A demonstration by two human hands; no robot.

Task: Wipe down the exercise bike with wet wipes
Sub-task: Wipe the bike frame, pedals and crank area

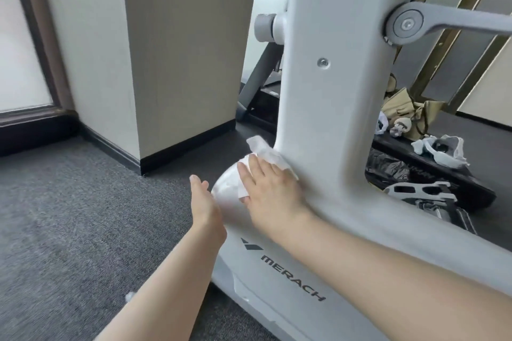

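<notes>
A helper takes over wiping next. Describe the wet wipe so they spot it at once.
Find the grey bike frame with its upright column. Where that column curves into the low base, the right hand presses the wipe flat. It is the only white crumpled sheet touching the frame.

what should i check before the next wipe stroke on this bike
1. Wipe under right hand, flat on the bike frame: ok.
2. Wipe spread out: not ok, bunched at its upper end.
3. Left hand free, beside the frame's edge: ok.
4. Wipe still wet: cannot tell.
5. Upright column above the hand already wiped: cannot tell.
6. Carpet beside the bike free of obstacles: ok.
</notes>
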